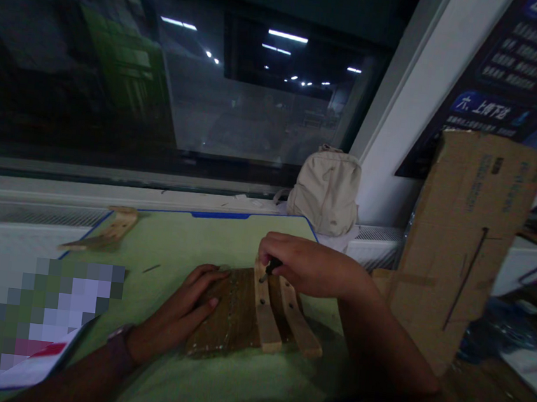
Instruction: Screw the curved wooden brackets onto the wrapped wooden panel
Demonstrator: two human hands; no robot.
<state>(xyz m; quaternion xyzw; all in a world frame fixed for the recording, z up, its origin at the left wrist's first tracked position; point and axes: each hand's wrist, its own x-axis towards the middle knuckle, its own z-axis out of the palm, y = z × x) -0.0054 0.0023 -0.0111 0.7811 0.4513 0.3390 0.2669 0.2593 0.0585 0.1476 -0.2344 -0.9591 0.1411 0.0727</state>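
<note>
My left hand point(197, 308) lies with its fingers stretched out on the left part of a brown, glossy flat block point(237, 313), which looks wrapped in tape. Two curved wooden strips with holes, a left strip point(265, 322) and a right strip point(301, 326), lie across the block's right part. Over the far end of the left strip, my right hand point(312, 266) is closed around a black-handled screwdriver point(272, 266). Its short shaft points down at a hole in that strip. Most of the handle is hidden by my fingers.
Another wooden piece with holes point(119, 227) rests at the table's far left corner. A printed sheet point(48, 354), partly blurred, lies at the left. Behind the green table point(182, 243) sits a beige backpack point(327, 188). Cardboard point(465, 247) stands at the right.
</note>
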